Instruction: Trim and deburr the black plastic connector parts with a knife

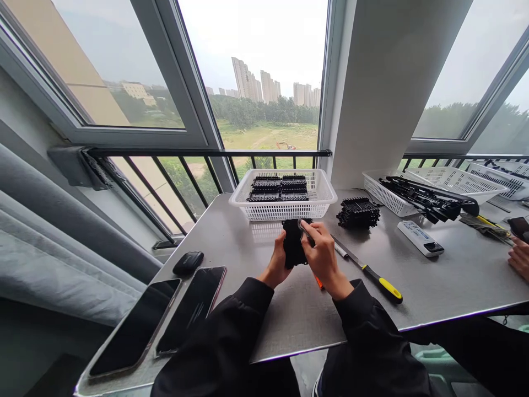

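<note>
Over the table in front of me, a flat black plastic part (pixel 292 245) with notched edges is held up in my left hand (pixel 278 263). That hand's thumb presses along the part's left side, and the other fingers are behind it. My right hand (pixel 323 255) is closed around a slim metal tool (pixel 301 224), whose tip touches the part's upper right. Most of this tool is hidden by the fingers. Below the right hand, an orange piece (pixel 318 282) shows partly. A file with a yellow and black handle (pixel 382 284) lies just right of that hand.
A white basket (pixel 285 210) holds stacked black parts; another stack (pixel 359 213) stands beside it. Rightward are a white power strip-like device (pixel 420 239), a basket with black pieces (pixel 386 196) and a person's hand (pixel 519 258). Two phones (pixel 192 309) and a black case (pixel 188 263) lie left.
</note>
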A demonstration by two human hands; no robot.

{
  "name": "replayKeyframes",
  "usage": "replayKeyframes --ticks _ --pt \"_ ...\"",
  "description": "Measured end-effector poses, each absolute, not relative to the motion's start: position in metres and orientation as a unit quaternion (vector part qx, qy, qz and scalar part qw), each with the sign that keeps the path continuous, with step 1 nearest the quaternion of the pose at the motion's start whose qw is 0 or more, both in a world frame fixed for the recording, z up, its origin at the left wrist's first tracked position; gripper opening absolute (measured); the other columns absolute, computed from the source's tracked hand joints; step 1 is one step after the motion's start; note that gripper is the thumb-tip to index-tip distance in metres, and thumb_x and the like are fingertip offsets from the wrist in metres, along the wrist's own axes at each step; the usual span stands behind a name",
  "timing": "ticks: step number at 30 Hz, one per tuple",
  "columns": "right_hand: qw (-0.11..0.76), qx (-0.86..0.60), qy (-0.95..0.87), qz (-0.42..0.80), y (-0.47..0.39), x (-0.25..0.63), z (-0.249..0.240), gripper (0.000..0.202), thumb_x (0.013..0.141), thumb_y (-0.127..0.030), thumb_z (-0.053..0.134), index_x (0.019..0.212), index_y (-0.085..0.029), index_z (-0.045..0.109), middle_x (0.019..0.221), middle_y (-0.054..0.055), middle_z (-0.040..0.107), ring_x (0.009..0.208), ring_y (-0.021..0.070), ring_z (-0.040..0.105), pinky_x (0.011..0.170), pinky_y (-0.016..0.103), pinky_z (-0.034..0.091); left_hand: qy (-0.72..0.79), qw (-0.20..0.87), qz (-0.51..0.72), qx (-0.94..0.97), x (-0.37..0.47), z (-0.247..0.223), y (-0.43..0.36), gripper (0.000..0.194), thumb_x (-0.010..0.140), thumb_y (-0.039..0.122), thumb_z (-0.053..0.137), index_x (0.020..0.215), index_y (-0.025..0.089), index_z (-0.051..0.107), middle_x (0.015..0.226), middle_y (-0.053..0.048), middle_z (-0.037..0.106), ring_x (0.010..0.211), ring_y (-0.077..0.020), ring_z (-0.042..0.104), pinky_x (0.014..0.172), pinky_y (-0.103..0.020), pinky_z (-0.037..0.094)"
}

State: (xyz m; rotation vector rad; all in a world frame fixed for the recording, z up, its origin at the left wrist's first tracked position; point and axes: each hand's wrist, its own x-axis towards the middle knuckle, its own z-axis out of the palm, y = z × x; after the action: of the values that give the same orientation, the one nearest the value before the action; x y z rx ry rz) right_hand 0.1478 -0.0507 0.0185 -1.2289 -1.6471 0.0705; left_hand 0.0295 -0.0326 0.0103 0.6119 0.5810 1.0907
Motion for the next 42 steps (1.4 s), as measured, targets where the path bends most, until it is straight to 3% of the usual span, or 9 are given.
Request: replayKeyframes --ticks 4,9,13,18,27,35,42 --pt "0.451 -0.526 -0.72 0.043 -0.052 0.147 0.02 0.042 0.091 -0.017 0.047 0.131 -0.018 0.059 0.103 0.009 0.059 0.089 0.0198 0.062 0.081 0.031 0.052 0.271 0.766 0.511 0.28 0.032 0.01 -0.034 0.043 0.09 0.048 0.05 0.108 0.014 0.069 0.091 -0.008 0.076 0.088 -0.0229 0.071 0.071 -0.027 0.055" --pt "0.409 -0.51 -0.753 0.084 -0.053 0.142 0.016 0.038 0.085 -0.012 0.051 0.12 -0.017 0.066 0.095 0.007 0.061 0.082 0.0173 0.062 0.078 0.028 0.051 0.267 0.754 0.544 0.253 0.025 0.009 -0.027 0.044 0.089 0.052 0.05 0.101 0.014 0.069 0.076 -0.005 0.073 0.084 -0.0224 0.071 0.073 -0.028 0.055" --pt "0.494 -0.497 -0.705 0.107 -0.056 0.141 0.021 0.028 0.082 -0.012 0.055 0.102 -0.017 0.073 0.089 0.005 0.064 0.08 0.0161 0.063 0.078 0.027 0.051 0.28 0.759 0.523 0.266 0.024 0.01 -0.028 0.047 0.089 0.054 0.047 0.1 0.013 0.069 0.082 -0.007 0.074 0.084 -0.0228 0.071 0.07 -0.027 0.055" --pt "0.56 -0.485 -0.664 0.097 -0.057 0.143 0.028 0.033 0.088 -0.019 0.052 0.117 -0.02 0.068 0.098 0.006 0.063 0.088 0.0169 0.062 0.081 0.028 0.051 0.292 0.769 0.484 0.3 0.032 0.01 -0.036 0.046 0.088 0.052 0.051 0.104 0.013 0.07 0.096 -0.011 0.075 0.089 -0.0244 0.071 0.071 -0.029 0.055" --pt "0.391 -0.429 -0.796 0.174 -0.061 0.136 0.021 0.032 0.084 -0.009 0.057 0.11 -0.02 0.071 0.09 0.003 0.06 0.078 0.0127 0.059 0.073 0.024 0.048 0.251 0.735 0.575 0.258 0.02 0.014 -0.021 0.045 0.085 0.053 0.053 0.099 0.014 0.07 0.084 -0.006 0.075 0.086 -0.024 0.071 0.079 -0.033 0.056" --pt "0.28 -0.467 -0.833 0.098 -0.066 0.143 0.026 0.025 0.083 -0.011 0.056 0.097 -0.021 0.075 0.09 0.003 0.06 0.072 0.0126 0.059 0.067 0.024 0.044 0.25 0.738 0.563 0.275 0.016 0.011 -0.017 0.044 0.085 0.053 0.051 0.087 0.014 0.07 0.069 -0.003 0.071 0.058 -0.0165 0.066 0.056 -0.025 0.053" --pt "0.211 -0.539 -0.815 -0.003 -0.063 0.15 0.03 0.022 0.087 -0.016 0.053 0.072 -0.019 0.069 0.087 0.005 0.061 0.065 0.0137 0.058 0.059 0.026 0.038 0.26 0.753 0.526 0.297 0.016 0.018 -0.02 0.057 0.09 0.055 0.04 0.102 0.008 0.071 0.088 -0.012 0.076 0.079 -0.023 0.071 0.071 -0.029 0.055"
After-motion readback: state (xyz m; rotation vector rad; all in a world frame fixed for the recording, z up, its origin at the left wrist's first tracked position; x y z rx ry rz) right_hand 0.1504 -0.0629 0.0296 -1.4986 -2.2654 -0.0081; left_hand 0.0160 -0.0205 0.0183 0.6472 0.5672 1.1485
